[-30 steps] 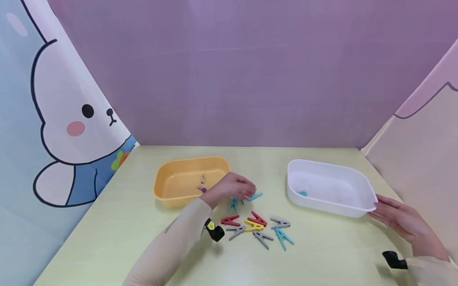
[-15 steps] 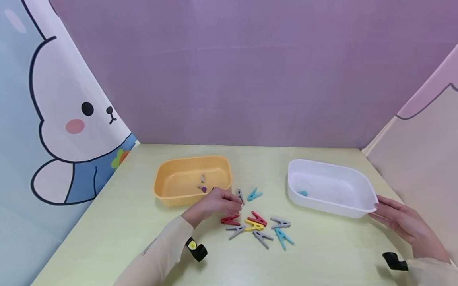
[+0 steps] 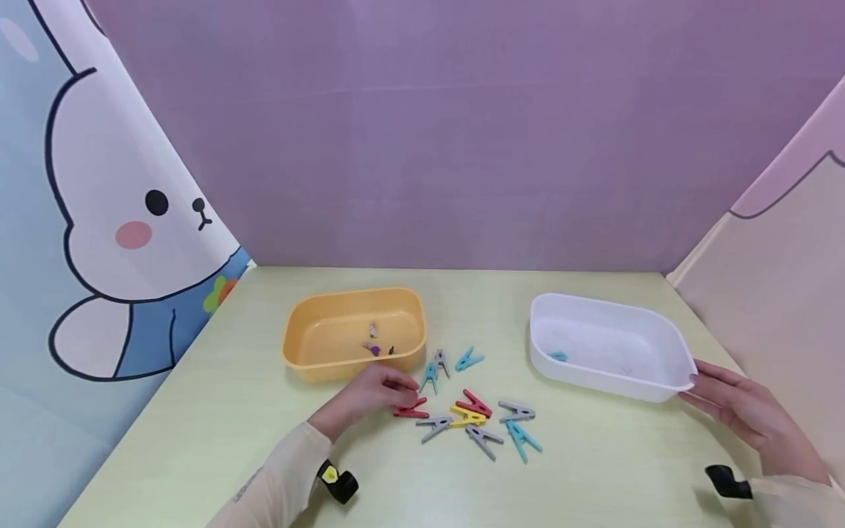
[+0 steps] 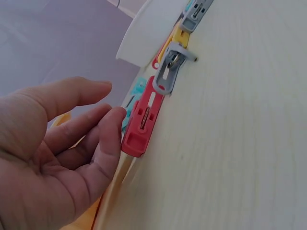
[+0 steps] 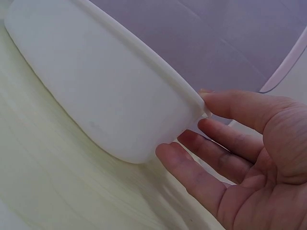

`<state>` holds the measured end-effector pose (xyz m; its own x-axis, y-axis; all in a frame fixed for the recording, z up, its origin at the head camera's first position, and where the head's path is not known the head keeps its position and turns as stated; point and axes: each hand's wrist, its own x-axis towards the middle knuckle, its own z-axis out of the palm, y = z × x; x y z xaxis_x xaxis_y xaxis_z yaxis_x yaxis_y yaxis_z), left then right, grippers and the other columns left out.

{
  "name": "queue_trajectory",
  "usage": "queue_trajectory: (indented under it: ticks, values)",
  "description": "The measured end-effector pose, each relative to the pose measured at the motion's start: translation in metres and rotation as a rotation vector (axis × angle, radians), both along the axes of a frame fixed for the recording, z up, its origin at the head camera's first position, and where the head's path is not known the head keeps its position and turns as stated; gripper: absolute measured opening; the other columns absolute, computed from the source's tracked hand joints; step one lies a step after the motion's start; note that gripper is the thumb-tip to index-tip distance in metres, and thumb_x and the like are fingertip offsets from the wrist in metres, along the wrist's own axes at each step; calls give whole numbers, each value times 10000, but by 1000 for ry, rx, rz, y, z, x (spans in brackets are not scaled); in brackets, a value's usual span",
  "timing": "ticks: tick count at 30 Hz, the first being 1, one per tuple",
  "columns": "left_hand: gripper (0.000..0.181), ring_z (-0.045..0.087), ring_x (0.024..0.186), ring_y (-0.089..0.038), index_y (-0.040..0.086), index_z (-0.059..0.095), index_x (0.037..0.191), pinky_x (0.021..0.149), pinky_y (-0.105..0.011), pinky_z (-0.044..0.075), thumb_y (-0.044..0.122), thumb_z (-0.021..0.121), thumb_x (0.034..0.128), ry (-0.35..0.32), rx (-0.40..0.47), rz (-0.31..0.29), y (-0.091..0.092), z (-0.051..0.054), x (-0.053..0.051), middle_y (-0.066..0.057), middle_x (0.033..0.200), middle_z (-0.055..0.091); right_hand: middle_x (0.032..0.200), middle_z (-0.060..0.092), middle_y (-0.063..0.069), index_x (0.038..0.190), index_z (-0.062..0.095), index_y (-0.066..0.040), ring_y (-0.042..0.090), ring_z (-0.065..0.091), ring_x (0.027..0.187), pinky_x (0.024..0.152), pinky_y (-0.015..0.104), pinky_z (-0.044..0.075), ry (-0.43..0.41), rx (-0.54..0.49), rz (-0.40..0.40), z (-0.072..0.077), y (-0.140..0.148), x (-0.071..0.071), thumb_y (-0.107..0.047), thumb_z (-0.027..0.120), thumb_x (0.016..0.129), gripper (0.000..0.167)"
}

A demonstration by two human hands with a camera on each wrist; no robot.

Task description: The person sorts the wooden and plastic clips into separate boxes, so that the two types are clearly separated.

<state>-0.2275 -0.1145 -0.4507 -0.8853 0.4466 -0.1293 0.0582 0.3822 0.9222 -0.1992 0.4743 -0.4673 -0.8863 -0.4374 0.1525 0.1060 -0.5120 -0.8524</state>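
My left hand [image 3: 372, 396] is at the near side of the yellow basin, its fingertips at a red clothespin [image 4: 144, 117] on the table. In the left wrist view the thumb stands apart from the fingers, and a fingertip touches or nearly touches that clothespin. Around it lie blue [image 3: 429, 377], grey [image 3: 434, 427] and yellow [image 3: 469, 416] clothespins and a second red clothespin [image 3: 475, 403]. My right hand [image 3: 742, 411] holds the right corner of the white basin [image 5: 96, 81], thumb on the rim and fingers along the outer wall.
The yellow basin [image 3: 356, 367] at the left holds a few tiny items, one purple [image 3: 375, 350]. One blue clothespin [image 3: 558, 356] lies inside the white basin. A purple backdrop [image 3: 455, 147] rises behind the table [image 3: 198, 411].
My left hand has moved left and nearer, from the far blue clothespins to the left red one. That red clothespin has shifted slightly left and turned. The right hand stays on the white basin.
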Motion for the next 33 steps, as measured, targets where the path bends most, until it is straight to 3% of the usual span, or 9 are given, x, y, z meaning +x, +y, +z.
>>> queue_trajectory:
  ticks: [5, 10, 17, 23, 29, 33]
  values:
    - [243, 671, 878, -158, -38, 735, 1060, 750, -268, 575, 36, 776, 832, -11, -40, 16, -8, 3, 1, -92, 976, 741, 1204, 680, 162, 1264, 661, -5, 276, 662, 1106, 942, 367, 541, 14, -4, 7, 1, -1, 0, 171, 253, 1011, 512]
    - [299, 669, 837, -156, -35, 738, 1051, 752, -282, 581, -25, 809, 760, -24, -83, -6, -9, 6, 3, -73, 941, 737, 1190, 688, 148, 1247, 675, -16, 269, 670, 1088, 928, 362, 548, 2, 21, -15, 1, -1, 0, 172, 276, 1010, 502]
    - [351, 671, 802, -154, -54, 738, 1018, 743, -278, 595, -87, 837, 682, 36, -134, -50, -6, 8, 3, -66, 895, 730, 1204, 682, 149, 1253, 669, -11, 272, 664, 1100, 935, 365, 544, 6, 14, -1, 1, 0, 1, 171, 279, 1010, 494]
    - [312, 630, 762, -136, -16, 758, 990, 711, -267, 577, -72, 832, 693, 63, -174, -56, -5, 9, 3, -31, 857, 719, 1205, 681, 157, 1259, 664, -7, 272, 661, 1106, 942, 364, 540, 12, -1, 6, 1, -1, 2, 165, 257, 1014, 506]
    - [253, 611, 743, -128, 27, 777, 982, 678, -262, 548, -40, 812, 741, 48, -180, -50, -6, 10, 2, -15, 859, 722, 1200, 681, 168, 1260, 662, -2, 280, 662, 1105, 940, 365, 543, 14, -20, 6, 1, 0, 2, 163, 235, 1017, 518]
    - [242, 611, 742, -127, 23, 778, 983, 675, -259, 547, -38, 802, 750, 47, -167, -37, -7, 9, 2, -15, 858, 722, 1191, 693, 122, 1253, 680, -56, 255, 673, 1087, 922, 343, 553, 6, 53, -37, 3, 1, 5, 148, 270, 1023, 512]
